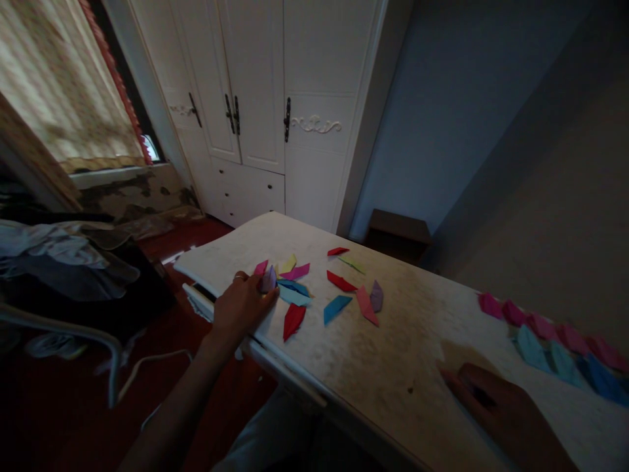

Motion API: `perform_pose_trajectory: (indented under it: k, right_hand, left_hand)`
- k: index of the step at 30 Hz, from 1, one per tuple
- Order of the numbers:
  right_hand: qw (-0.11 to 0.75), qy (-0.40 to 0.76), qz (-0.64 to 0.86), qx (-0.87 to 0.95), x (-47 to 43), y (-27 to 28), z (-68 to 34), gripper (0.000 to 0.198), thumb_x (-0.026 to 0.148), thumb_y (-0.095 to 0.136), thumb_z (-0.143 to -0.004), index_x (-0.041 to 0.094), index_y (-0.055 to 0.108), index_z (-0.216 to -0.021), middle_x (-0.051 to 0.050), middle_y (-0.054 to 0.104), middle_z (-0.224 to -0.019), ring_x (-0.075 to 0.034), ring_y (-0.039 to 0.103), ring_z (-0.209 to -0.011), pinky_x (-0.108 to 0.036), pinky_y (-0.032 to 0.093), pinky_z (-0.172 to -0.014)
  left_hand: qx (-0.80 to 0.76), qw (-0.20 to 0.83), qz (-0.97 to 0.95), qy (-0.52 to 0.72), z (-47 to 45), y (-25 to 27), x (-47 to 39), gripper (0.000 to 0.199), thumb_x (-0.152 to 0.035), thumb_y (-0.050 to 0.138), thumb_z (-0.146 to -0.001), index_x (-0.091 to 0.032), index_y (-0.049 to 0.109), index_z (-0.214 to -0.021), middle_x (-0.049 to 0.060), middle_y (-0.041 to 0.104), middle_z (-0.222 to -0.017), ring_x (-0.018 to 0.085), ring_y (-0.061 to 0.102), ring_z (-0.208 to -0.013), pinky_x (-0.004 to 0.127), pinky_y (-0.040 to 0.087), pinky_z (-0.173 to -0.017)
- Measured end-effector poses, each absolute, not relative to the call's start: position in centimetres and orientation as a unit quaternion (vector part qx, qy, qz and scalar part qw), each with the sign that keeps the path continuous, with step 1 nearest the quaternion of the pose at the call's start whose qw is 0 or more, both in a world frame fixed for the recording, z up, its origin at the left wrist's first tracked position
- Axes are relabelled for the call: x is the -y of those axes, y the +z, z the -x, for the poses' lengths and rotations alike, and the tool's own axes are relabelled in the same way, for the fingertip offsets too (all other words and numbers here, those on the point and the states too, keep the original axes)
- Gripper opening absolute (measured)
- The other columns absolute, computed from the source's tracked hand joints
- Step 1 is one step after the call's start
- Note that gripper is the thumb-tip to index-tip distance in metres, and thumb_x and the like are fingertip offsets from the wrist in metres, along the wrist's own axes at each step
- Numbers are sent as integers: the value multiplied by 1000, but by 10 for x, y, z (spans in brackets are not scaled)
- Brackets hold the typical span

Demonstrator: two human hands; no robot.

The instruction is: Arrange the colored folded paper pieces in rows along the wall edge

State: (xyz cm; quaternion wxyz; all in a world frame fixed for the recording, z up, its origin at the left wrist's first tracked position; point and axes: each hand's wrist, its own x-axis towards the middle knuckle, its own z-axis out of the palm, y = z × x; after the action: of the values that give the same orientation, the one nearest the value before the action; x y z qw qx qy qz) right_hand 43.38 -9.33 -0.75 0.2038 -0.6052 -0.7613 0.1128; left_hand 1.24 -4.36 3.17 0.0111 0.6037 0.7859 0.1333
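My left hand [242, 300] rests at the table's left front part, its fingers around a lavender folded paper piece [268, 279], with a pink folded piece [261, 267] by the fingertips. Close to the thumb lie a yellow piece [287, 264], a magenta piece [297, 271], a blue piece [293, 287], a light blue piece [293, 297] and a red piece [293, 321]. On the right, my right hand [494, 403] is low over the table with its fingers loosely bent and apart; I see nothing in it.
More folded pieces, such as a blue one [337, 309] and a salmon one [366, 306], are scattered mid-table. Rows of pink pieces [540, 326] and blue-green pieces [533, 349] stand at the right. A white wardrobe [314, 78] and a brown box-like stand [399, 226] are behind.
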Motion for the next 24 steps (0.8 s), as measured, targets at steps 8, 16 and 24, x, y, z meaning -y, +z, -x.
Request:
perform_pose_trajectory:
  k: [8, 16, 24]
  right_hand:
    - [198, 108, 598, 769, 94, -9, -435, 54, 65, 40, -88, 23, 53, -56, 0, 58, -52, -15, 57, -48, -26, 45, -50]
    - [201, 109, 602, 765, 94, -10, -435, 59, 71, 38, -86, 23, 54, -56, 0, 57, -51, -15, 57, -47, -25, 45, -49]
    - [196, 111, 611, 759, 94, -4, -431, 61, 74, 37, -84, 24, 58, -56, -1, 61, -54, -17, 60, -49, -26, 46, -49]
  left_hand:
    - [-777, 47, -602, 179, -5, 24, 36, 40, -46, 53, -85, -18, 66, -110, 11, 60, -109, 24, 65, -91, 33, 50, -81]
    - [-763, 61, -599, 235, 3, 25, 43, 41, -46, 56, -83, -15, 65, -108, 12, 66, -108, 26, 64, -98, 36, 48, -86]
    - [-754, 79, -586, 287, 16, 25, 49, 42, -47, 57, -81, -16, 64, -108, 10, 69, -107, 25, 66, -85, 35, 50, -75]
